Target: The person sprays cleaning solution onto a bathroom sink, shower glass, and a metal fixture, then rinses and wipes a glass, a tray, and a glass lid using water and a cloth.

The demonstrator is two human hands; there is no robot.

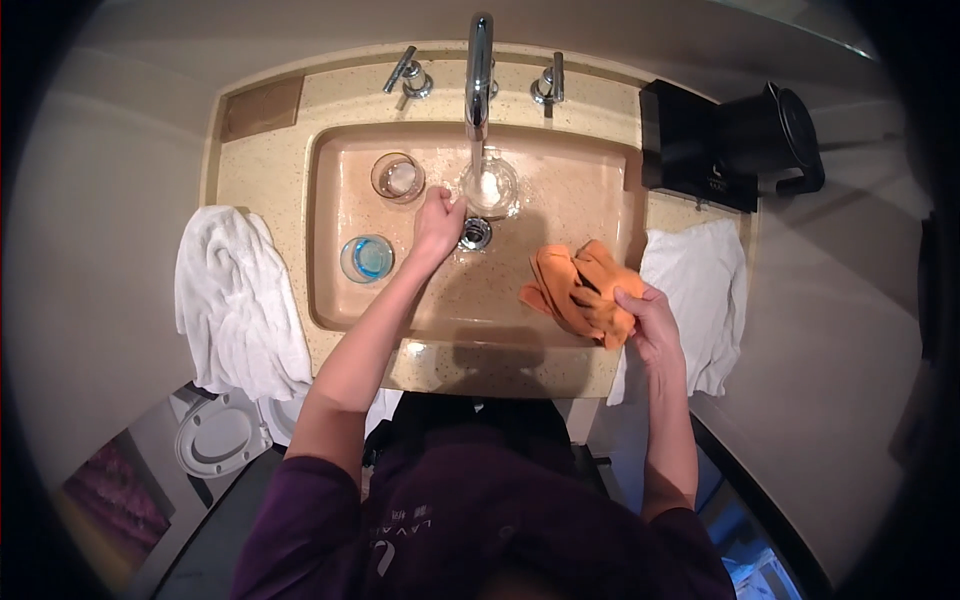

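Observation:
Water runs from the chrome faucet (480, 75) onto a clear glass (491, 187) in the beige sink (517, 300). Close to that glass's left side, above the metal drain (475, 234), is my left hand (440, 225). Its fingers are curled, and whether they touch the glass is unclear. My right hand (651, 319) grips a crumpled orange cloth (581, 289) over the sink's front right corner. Another clear glass (397, 178) stands at the back left of the sink. In front of it is a glass with blue contents (367, 259).
Chrome handles (414, 79) flank the faucet. White towels hang over the counter's left (236, 300) and right (697, 307) ends. A black kettle (772, 131) and black box (694, 150) occupy the back right. A toilet (221, 435) is at lower left.

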